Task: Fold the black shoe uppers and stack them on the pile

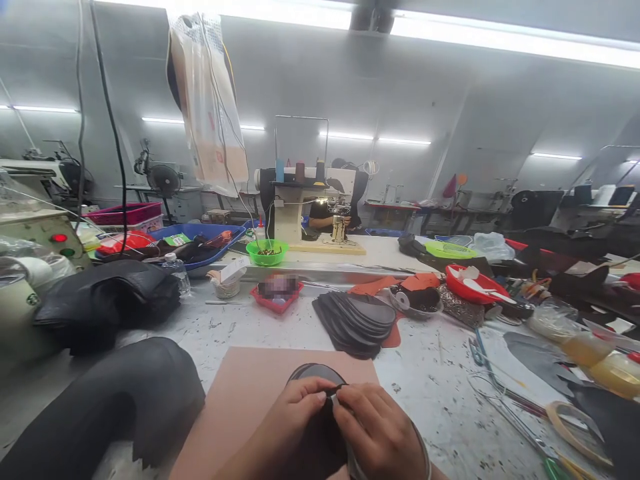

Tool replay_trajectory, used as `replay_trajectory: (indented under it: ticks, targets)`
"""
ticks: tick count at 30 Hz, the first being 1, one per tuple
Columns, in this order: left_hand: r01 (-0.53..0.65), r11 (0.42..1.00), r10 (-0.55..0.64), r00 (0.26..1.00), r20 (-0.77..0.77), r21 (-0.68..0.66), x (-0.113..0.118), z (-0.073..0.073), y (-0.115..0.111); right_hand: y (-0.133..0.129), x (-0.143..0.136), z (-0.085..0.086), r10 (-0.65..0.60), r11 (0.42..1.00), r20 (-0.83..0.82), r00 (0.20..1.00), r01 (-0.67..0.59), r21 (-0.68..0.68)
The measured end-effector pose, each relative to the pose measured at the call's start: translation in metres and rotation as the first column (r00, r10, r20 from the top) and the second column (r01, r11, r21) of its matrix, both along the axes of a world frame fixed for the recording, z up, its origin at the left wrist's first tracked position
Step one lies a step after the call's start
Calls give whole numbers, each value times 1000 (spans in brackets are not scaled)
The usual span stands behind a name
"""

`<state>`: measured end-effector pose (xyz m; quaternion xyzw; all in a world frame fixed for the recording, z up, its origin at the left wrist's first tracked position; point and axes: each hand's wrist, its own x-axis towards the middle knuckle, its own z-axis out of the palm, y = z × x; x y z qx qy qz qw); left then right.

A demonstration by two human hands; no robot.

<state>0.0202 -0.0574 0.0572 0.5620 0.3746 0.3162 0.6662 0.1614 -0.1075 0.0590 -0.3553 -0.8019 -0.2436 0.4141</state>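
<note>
Low in the middle, my left hand [299,413] pinches the edge of a dark leather-like piece [317,445] between thumb and fingers. Close beside it on the right, my right hand [376,427] is closed on the same edge, its fingertips nearly touching those of my left hand. A narrow pale strip shows at the right fingertips and under that palm. Another dark rounded piece [315,371] lies just beyond the hands on a pink board [240,383]. A fanned stack of dark rounded pieces [355,320] rests past the board.
Black material [135,383] is draped at the left. A red tray [277,300] and a green basket [267,253] stand farther back. At right are a red bowl [475,287], a tape roll [575,430] and scissors. A person sits behind the sewing machine [295,213].
</note>
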Motion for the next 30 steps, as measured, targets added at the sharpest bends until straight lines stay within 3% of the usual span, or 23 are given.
replay_trajectory:
  ticks: [4, 8, 12, 16, 20, 25, 27, 30]
  targets:
    - [26, 999, -26, 1000, -6, -29, 6, -6, 6, 1, -4, -4, -42, 999, 28, 999, 41, 8]
    - [-23, 995, 20, 999, -24, -100, 8, -8, 8, 1, -6, -9, -42, 999, 34, 999, 41, 36]
    - [-6, 997, 8, 1000, 23, -77, 6, -8, 7, -1, -7, -12, -64, 996, 11, 998, 63, 58]
    - [-80, 974, 96, 993, 67, -212, 1, -4, 9, -4, -6, -13, 7, 997, -15, 1000, -6, 73]
    - [-70, 956, 108, 987, 119, -285, -4, 3, 12, -3, -3, -16, 2, 996, -26, 1000, 1, 86]
    - [16, 983, 7, 993, 122, -185, -4, 0, 9, 3, -5, -14, -21, 994, -34, 999, 25, 107]
    - [20, 989, -9, 997, 78, -144, -7, -4, 7, 1, -7, -13, 12, 993, -29, 1000, -8, 116]
    - [-21, 977, 33, 998, 54, -211, -17, -9, 7, -5, -4, -17, 179, 983, 63, 982, -180, 20]
